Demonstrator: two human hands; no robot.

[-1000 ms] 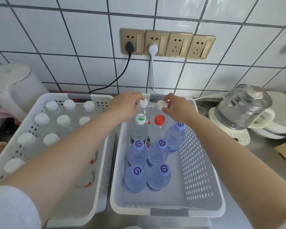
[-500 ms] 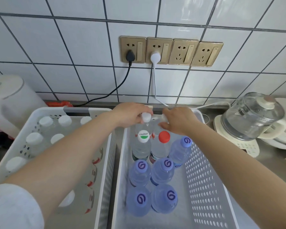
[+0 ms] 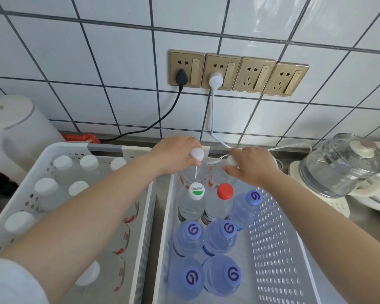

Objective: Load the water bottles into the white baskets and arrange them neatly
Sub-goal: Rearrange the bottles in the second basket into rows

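Two white baskets stand side by side on the counter. The left basket holds several clear bottles with white caps. In the right basket stand several blue-capped bottles, a green-and-white-capped bottle and a red-capped bottle. At its far end, my left hand grips a white-capped bottle by the neck. Beside it, my right hand grips a second white-capped bottle near its cap. Both bottles lean a little.
A glass kettle on a white base sits to the right of the baskets. A white appliance stands at the far left. Black and white cords hang from gold wall sockets down to the counter behind the baskets.
The camera has tilted up and moved nearer, so the baskets sit lower in view. Both hands stay on the two white-capped bottles at the far end of the right basket.
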